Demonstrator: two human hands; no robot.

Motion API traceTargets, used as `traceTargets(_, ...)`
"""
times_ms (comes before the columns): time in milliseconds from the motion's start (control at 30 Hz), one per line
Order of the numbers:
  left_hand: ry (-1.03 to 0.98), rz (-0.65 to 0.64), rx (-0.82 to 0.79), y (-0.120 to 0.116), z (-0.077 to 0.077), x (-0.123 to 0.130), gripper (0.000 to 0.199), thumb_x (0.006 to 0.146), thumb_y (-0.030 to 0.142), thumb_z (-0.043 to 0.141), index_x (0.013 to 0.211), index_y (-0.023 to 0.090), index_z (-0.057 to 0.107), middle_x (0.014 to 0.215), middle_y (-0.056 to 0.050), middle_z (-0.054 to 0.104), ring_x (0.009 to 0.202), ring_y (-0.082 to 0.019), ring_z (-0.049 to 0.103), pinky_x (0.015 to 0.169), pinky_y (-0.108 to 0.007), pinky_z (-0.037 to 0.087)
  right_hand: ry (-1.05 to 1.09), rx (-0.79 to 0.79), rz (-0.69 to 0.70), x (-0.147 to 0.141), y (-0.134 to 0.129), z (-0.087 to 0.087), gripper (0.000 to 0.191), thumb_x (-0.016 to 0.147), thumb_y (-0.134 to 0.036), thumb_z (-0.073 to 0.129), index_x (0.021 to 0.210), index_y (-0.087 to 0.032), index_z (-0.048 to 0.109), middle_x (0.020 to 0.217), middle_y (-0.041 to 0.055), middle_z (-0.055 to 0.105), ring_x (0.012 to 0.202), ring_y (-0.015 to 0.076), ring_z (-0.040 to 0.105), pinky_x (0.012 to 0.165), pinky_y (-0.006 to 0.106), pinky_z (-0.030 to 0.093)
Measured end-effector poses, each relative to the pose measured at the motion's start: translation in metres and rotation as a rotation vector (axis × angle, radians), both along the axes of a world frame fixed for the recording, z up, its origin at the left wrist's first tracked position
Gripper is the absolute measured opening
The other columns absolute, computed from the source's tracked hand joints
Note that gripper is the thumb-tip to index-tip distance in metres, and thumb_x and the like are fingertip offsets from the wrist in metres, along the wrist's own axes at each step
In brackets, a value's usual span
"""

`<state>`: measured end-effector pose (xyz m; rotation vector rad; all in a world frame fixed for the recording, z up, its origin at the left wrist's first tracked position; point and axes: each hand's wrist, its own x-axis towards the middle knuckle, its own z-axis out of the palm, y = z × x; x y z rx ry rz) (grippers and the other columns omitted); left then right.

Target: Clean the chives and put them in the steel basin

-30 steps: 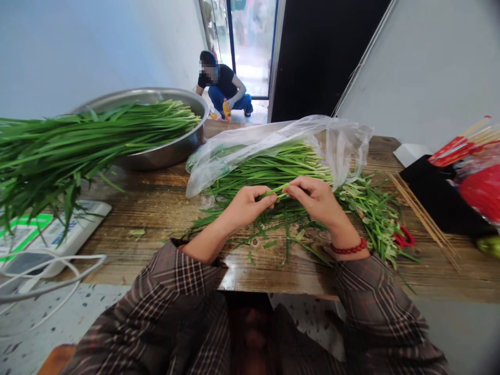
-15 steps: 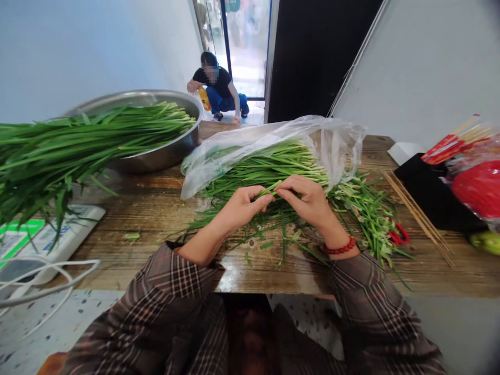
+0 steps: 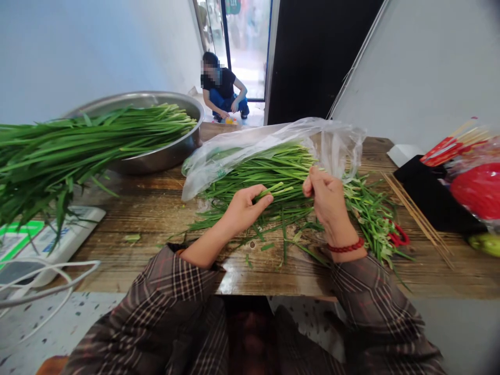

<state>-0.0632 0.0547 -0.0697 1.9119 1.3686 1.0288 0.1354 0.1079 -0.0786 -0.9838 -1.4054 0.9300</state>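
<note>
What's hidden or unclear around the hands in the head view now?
Head view:
Bare right hand: its own curled grip hides whether it pinches anything.
Long green leaves overhanging the round steel basin: some tips cut off by the left edge.
Red looped handle: green trimmings hide the rest.
Flat white scale: leaves and left edge hide part.

Left hand [image 3: 247, 210]: mostly bare wooden tabletop [image 3: 152, 255] to its left, low passage open; steel basin [image 3: 187, 143] bars way farther left, beyond. Between hands: gap, garlic chive stems [image 3: 276, 186] poking in. Beyond both: plastic bag [image 3: 346, 143] blocks. Right hand [image 3: 324, 200]: trimmings heap [image 3: 373, 221] just right, then bamboo skewers [image 3: 420, 221], black box [image 3: 433, 205].
</note>
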Motion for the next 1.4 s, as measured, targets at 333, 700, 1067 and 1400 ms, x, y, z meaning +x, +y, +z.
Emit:
traceTargets(333,0.038,0.015,0.039,-0.001,0.0,-0.001,0.027,0.088,0.031,0.049,0.066,0.016,0.049,0.064,0.004,0.045,0.065,-0.011,0.042,0.063,-0.023,0.032,-0.334,0.324,0.171,-0.014,-0.013,0.003,0.015,0.087,-0.03,0.06,0.076,-0.021,0.061,0.076,0.001,0.06,0.074,0.0142,0.054,0.07,0.029,0.044)
traceTargets(700,0.086,0.065,0.05,0.001,-0.004,-0.002,0.027,0.089,0.031,0.047,0.066,0.017,0.049,0.064,0.003,0.046,0.065,-0.011,0.043,0.062,-0.024,0.032,0.283,-0.088,0.103,-0.009,-0.001,-0.002,0.035,0.085,-0.053,0.058,0.071,-0.022,0.047,0.065,-0.0036,0.045,0.06,0.0099,0.043,0.058,0.024,0.04)
traceTargets(1067,0.164,-0.036,0.009,0.004,-0.01,-0.005,0.021,0.089,0.035,0.048,0.085,0.017,0.058,0.073,0.002,0.056,0.068,-0.013,0.049,0.066,-0.025,0.038,-0.367,0.219,0.246,-0.021,-0.01,-0.002,0.021,0.086,-0.037,0.058,0.076,-0.019,0.06,0.069,-0.0021,0.056,0.065,0.0111,0.049,0.064,0.025,0.039)
traceTargets(1400,0.003,0.172,0.205,0.005,0.001,-0.013,0.024,0.091,0.032,0.046,0.086,0.018,0.064,0.079,-0.002,0.066,0.074,-0.015,0.06,0.071,-0.026,0.047,-0.261,0.199,-0.333,0.028,0.026,-0.009,0.028,0.09,-0.042,0.051,0.09,-0.019,0.067,0.081,0.0038,0.069,0.074,0.0156,0.062,0.071,0.029,0.048)
